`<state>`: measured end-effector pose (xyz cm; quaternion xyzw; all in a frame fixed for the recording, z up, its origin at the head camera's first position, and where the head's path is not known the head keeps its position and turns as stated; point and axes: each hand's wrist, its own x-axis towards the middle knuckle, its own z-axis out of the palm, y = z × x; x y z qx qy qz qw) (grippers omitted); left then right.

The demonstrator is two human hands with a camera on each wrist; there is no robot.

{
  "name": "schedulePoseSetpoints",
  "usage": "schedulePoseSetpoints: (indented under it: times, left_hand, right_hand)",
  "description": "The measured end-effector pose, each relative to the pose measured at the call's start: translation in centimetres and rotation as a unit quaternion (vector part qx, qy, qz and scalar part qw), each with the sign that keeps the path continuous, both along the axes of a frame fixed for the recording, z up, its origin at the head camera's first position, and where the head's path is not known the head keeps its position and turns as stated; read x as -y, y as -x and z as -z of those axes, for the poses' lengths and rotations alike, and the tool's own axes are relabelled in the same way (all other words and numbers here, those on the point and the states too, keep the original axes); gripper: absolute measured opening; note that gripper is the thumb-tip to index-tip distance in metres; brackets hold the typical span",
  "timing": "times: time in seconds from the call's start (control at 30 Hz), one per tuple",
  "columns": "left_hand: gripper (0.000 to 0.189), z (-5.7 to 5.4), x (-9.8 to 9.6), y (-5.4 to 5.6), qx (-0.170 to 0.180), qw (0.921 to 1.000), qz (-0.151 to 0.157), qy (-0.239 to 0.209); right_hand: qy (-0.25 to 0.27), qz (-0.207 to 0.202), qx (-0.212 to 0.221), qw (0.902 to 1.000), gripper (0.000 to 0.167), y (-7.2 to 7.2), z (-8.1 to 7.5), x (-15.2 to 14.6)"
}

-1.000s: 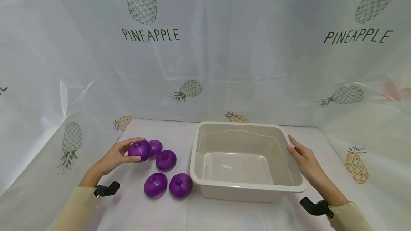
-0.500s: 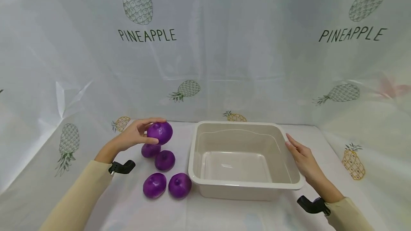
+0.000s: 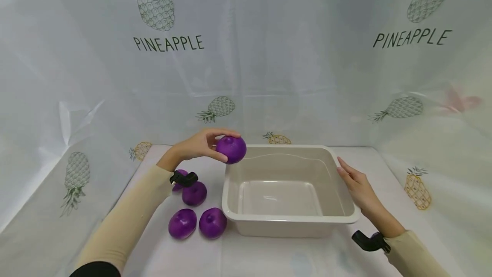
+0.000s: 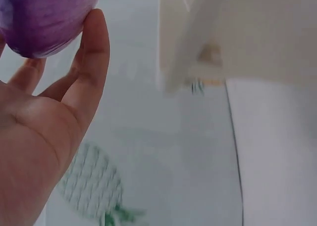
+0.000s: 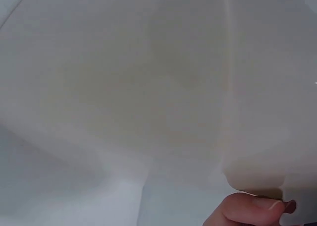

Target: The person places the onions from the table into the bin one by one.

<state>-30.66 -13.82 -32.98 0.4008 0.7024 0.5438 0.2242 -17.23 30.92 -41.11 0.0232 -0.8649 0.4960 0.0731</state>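
**While the right hand holds the tub, the left hand has an onion up by the far left corner**

The left grip is clamped on the onion, thumb on the near side and fingers round the far side, off the desk and apart from the tub in the left wrist view. The right grip pinches the tub's right rim; only part of it shows up close. Four more onions lie on the desk left of the tub, the farthest partly hidden behind the black wrist camera.

To carry the onion well past that corner, it seems best to keep it higher than the rim, since its skin looks smooth and could slip on a knock. A steady right hand should stop the tub sliding. If it is let go inside, low over the bottom would be gentler.
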Motion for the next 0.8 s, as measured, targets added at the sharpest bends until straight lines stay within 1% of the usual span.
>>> schedulePoseSetpoints:
  times: [0.2, 0.33, 0.43, 0.63, 0.7, 0.8]
  left_hand:
    - [0.067, -0.3, -3.9, 1.1, 0.003, 0.9981, 0.060, 0.012]
    - [0.067, -0.4, -6.3, 1.6, -0.001, 0.9946, 0.101, 0.020]
    - [0.067, -0.2, -7.9, 1.9, -0.006, 0.9913, 0.129, 0.028]
    - [0.066, 0.1, -11.6, 2.1, -0.010, 0.9822, 0.186, 0.027]
    - [0.066, 0.3, -12.8, 2.0, -0.019, 0.9794, 0.199, 0.031]
    - [0.066, 0.9, -14.6, 2.0, -0.033, 0.9762, 0.211, 0.038]
  right_hand:
    - [-0.006, -0.001, -0.010, 0.9999, 0.055, 0.1, 0.0, -0.1]
    - [-0.009, -0.001, -0.010, 0.9999, 0.056, 0.1, 0.0, -0.1]
    - [-0.015, 0.001, -0.010, 0.9998, 0.055, 0.1, 0.1, 0.0]
    - [-0.029, 0.004, -0.022, 0.9993, 0.053, 0.1, 0.1, -0.1]
    - [-0.029, 0.004, -0.025, 0.9993, 0.053, 0.0, 0.1, -0.1]
    - [-0.022, 0.003, -0.028, 0.9994, 0.052, 0.1, 0.1, -0.1]
